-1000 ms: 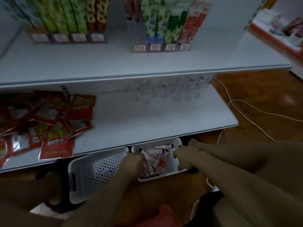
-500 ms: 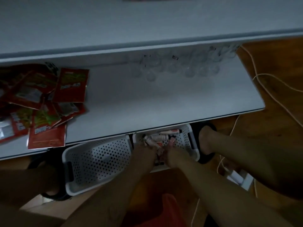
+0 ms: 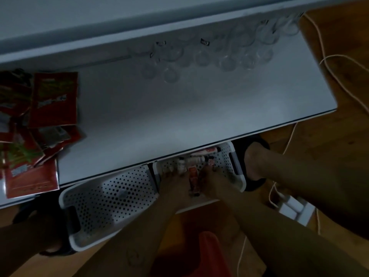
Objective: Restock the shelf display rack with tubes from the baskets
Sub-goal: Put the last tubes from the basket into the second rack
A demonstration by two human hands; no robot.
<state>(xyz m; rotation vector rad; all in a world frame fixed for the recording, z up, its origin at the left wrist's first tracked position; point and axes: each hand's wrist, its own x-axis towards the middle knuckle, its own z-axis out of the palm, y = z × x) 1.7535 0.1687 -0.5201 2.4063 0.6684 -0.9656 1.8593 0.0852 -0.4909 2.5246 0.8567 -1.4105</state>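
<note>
Head view: left hand (image 3: 171, 179), right hand (image 3: 210, 176) among tubes (image 3: 196, 159) in one of two baskets (image 3: 226, 159), grip unclear.

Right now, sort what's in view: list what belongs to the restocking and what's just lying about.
Job: tubes, the white basket holding them, the second basket beside it, the clear rack on the shelf, left hand and right hand among the tubes.
Lying about: red packets on the shelf, white cable on the floor, white plug block.
</note>
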